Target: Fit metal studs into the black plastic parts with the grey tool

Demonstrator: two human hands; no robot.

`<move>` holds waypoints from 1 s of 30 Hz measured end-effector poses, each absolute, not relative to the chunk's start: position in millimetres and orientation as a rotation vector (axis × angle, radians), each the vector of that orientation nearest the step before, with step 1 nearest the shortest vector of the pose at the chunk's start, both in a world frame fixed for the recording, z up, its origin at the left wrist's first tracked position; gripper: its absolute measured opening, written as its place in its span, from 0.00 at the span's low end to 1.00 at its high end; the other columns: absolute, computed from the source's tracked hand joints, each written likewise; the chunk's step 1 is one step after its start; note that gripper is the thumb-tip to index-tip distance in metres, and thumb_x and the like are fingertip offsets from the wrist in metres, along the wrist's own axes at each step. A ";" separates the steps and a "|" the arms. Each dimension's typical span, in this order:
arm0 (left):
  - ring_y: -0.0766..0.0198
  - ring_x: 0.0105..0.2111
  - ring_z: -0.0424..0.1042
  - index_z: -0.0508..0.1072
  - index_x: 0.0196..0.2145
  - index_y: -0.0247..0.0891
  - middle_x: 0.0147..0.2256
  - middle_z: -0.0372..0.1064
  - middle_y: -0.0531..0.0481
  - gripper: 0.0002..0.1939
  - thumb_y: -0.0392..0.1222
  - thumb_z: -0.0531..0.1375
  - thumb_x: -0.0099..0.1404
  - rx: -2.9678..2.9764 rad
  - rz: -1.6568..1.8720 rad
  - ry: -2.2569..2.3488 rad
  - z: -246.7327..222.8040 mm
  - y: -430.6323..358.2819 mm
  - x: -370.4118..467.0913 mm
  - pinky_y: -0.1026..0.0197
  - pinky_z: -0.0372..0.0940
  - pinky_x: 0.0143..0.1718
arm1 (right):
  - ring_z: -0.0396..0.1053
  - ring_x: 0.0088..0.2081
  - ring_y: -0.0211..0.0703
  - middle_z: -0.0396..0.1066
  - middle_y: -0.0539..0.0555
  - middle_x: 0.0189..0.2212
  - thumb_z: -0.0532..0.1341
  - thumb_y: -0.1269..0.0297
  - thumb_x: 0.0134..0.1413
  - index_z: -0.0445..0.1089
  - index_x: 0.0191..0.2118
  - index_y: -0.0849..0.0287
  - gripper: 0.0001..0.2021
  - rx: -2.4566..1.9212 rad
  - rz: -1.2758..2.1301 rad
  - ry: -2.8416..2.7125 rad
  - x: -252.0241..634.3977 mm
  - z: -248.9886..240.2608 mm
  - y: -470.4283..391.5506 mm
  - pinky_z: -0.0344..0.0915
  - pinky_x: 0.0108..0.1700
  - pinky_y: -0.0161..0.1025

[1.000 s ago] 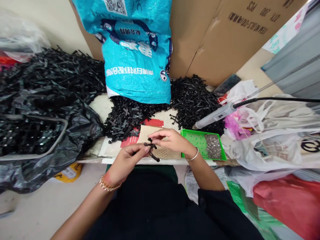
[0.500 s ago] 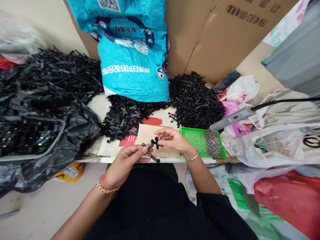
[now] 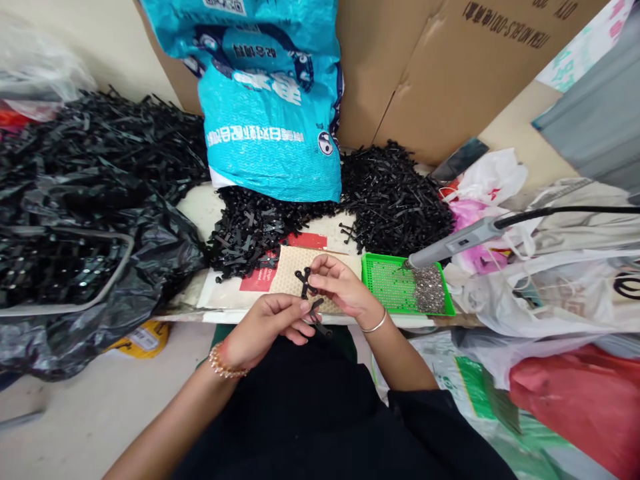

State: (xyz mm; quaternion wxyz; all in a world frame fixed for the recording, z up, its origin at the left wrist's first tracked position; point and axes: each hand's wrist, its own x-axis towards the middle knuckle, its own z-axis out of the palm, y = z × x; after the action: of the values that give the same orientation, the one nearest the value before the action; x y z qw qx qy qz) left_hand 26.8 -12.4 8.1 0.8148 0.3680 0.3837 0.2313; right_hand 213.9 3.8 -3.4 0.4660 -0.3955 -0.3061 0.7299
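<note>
My left hand (image 3: 275, 321) pinches a dark curved plastic strip (image 3: 324, 329) between thumb and fingers, its lower end hanging over the bench edge. Just above it, my right hand (image 3: 339, 285) grips a black cross-shaped plastic piece (image 3: 305, 283) with round knobs at its ends. The two pieces are close together; whether they touch I cannot tell. Under the hands lies a beige bubble-textured pad (image 3: 287, 270). To the right of my right hand sits a green perforated tray (image 3: 383, 293) with small metal pieces (image 3: 429, 290) heaped at its right side.
A grey pen-shaped electric tool (image 3: 450, 243) with a black cable rests its tip over the tray. Heaps of black plastic pieces (image 3: 395, 197) lie behind, beside a blue sack (image 3: 275, 153). On the left, black plastic film (image 3: 160, 267) surrounds a bin of pieces. Plastic bags (image 3: 535, 287) crowd the right.
My right hand has turned the cross-shaped piece more upright and moved it slightly left. My left hand has shifted a little down and right with the strip. The electric tool has slid slightly left.
</note>
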 end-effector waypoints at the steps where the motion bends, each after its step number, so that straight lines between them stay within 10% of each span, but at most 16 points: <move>1: 0.64 0.26 0.78 0.82 0.30 0.33 0.29 0.80 0.43 0.21 0.56 0.73 0.53 0.766 0.493 0.822 7.4 -11.8 26.9 0.67 0.73 0.27 | 0.65 0.27 0.28 0.68 0.43 0.29 0.76 0.66 0.40 0.68 0.34 0.57 0.17 -0.968 1.801 -0.742 213.9 -3.8 3.8 0.68 0.31 0.29; 30: 0.62 0.27 0.79 0.81 0.33 0.34 0.28 0.80 0.44 0.23 0.57 0.73 0.51 0.893 0.540 0.963 -1.7 -1.0 25.9 0.64 0.74 0.31 | 0.72 0.35 0.33 0.73 0.48 0.35 0.74 0.64 0.45 0.70 0.43 0.56 0.19 -1.076 1.658 -1.053 227.8 -8.1 5.3 0.71 0.40 0.33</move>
State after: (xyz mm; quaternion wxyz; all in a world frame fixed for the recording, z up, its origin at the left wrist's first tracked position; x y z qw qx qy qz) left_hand 25.9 -1.0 -1.7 0.7582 0.4100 0.4421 0.2481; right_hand 227.8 5.3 -8.1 0.4360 -0.4326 -0.4230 0.6662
